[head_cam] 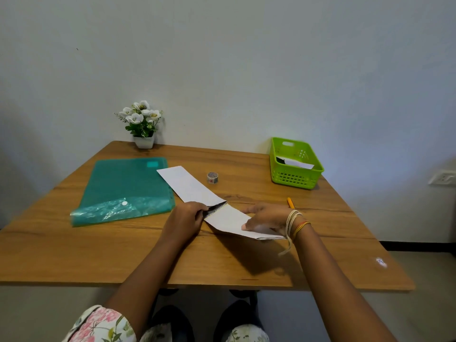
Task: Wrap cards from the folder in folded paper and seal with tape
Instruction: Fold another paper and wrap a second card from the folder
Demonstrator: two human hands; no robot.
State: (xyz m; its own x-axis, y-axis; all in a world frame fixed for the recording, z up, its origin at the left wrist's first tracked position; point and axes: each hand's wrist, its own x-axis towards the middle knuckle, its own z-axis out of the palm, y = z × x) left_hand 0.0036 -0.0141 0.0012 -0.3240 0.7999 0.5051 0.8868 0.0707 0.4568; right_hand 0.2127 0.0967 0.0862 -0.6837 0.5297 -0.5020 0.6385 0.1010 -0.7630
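on the wooden table [123, 255] sits one long strip of white folded paper [190, 185], running diagonally from beside the folder toward the person's right wrist, near end folded up into a flap. one left hand [187, 217] at the middle of the strip, fingers curled, pinching a dark-edged stack of cards [215, 209] right where it tucks under the fold; card count can't be told, only edges show. one right hand [266, 217] lies over the near flap, thumb under the paper edge and fingers on top, gripping the flap. one teal plastic folder [123, 186] lies flat at left, its clear flap with one white snap button toward the near edge, its right edge just touching the strip. one small roll of patterned tape [212, 177] stands on the table just beyond the strip, apart from both hands. one yellow pen or cutter [290, 202], only its tip showing, behind the right hand. one lime green basket [296, 177] at the far right corner, with white paper and something dark inside, too unclear to count. one white pot of white flowers [143, 124] at the far edge against the wall. several thread bands on the right wrist; one floral sleeve at the lower left.
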